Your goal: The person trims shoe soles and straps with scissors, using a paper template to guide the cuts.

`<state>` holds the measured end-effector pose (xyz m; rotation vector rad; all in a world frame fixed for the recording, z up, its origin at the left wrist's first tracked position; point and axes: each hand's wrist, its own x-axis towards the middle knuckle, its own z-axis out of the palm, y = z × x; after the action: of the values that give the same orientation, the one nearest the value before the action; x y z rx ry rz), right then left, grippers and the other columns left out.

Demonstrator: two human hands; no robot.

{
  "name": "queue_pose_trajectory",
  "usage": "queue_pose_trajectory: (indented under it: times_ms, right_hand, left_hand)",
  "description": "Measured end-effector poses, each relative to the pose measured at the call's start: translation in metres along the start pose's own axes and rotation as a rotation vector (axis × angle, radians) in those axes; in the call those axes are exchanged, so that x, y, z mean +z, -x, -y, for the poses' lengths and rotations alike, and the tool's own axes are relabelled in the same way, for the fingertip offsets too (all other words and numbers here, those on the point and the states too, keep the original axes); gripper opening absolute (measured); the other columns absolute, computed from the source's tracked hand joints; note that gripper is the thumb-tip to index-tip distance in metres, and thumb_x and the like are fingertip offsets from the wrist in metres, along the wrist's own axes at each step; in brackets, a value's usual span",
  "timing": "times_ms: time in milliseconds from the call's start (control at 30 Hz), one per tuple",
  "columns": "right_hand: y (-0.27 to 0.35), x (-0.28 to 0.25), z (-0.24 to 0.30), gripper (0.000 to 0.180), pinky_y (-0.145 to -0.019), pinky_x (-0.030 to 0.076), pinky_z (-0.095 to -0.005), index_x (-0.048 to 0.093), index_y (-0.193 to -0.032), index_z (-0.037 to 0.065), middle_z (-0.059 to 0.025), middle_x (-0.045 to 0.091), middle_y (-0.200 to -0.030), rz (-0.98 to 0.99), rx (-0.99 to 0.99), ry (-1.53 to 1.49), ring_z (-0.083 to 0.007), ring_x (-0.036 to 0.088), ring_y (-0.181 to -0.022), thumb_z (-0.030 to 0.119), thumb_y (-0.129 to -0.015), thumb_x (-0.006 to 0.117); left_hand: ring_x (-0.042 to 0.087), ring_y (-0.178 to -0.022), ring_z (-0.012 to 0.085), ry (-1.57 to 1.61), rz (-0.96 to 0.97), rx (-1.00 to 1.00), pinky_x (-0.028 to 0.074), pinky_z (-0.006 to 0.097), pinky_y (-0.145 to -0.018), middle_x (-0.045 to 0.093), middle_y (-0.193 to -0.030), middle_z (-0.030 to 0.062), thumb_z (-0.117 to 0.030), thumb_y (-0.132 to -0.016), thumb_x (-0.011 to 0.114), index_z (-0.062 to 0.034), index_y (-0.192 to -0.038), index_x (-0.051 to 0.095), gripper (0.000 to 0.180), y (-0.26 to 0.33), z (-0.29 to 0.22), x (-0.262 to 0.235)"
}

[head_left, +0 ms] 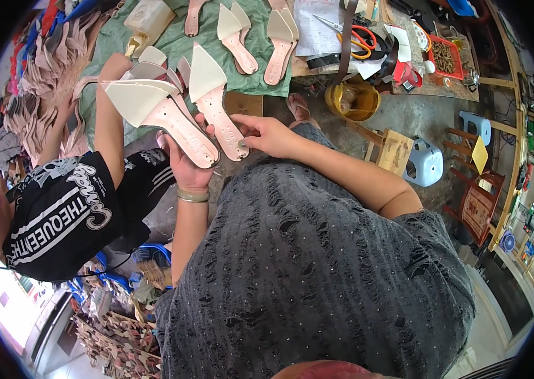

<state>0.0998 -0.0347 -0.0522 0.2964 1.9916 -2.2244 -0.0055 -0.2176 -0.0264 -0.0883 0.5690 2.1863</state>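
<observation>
The left hand (pixel 186 169) is closed around a bunch of flat pink shoe soles with pointed cream tops (pixel 153 104), holding them by the heel ends so the points fan out. The right hand (pixel 266 134) pinches the heel end of one more pink shoe sole with a cream pointed top (pixel 215 101), thumb and fingers tight on it. This sole sits just beside the bunch, right in front of the person's chest, above a grey speckled shirt (pixel 317 265). More soles lie on a green cloth (pixel 172 41) on the table farther away. Orange-handled scissors (pixel 355 36) lie near some white papers (pixel 314 25). A yellow bucket (pixel 352 100) stands on the floor. On the left, another person in a black shirt with white letters (pixel 65 215) reaches an arm up to the cloth.
</observation>
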Motion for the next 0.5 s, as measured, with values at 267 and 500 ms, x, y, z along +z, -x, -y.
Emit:
queue_pose_trajectory:
  times_ms: [267, 500]
  right_hand:
    - [0.013, 0.016, 0.003, 0.06, -0.068, 0.049, -0.0243, 0.036, -0.139, 0.008, -0.0047, 0.06, -0.094, 0.055, 0.04, 0.0, -0.0096, 0.055, -0.078, 0.0, -0.083, 0.055]
    - [0.026, 0.02, 0.005, 0.06, -0.068, 0.049, -0.0238, 0.037, -0.139, 0.007, -0.0048, 0.06, -0.095, 0.045, 0.023, -0.017, -0.0097, 0.056, -0.079, 0.001, -0.082, 0.055]
  left_hand:
    - [0.055, -0.109, 0.0279, 0.046, 0.034, -0.046, 0.037, 0.046, -0.1, 0.053, -0.13, 0.0077, -0.053, -0.091, 0.042, -0.0137, -0.135, 0.042, 0.059, 0.02, -0.002, -0.009]
    - [0.054, -0.111, 0.0285, -0.003, -0.08, 0.02, 0.037, 0.046, -0.099, 0.051, -0.131, 0.0069, -0.054, -0.091, 0.042, -0.0166, -0.135, 0.043, 0.058, 0.028, 0.003, -0.015]
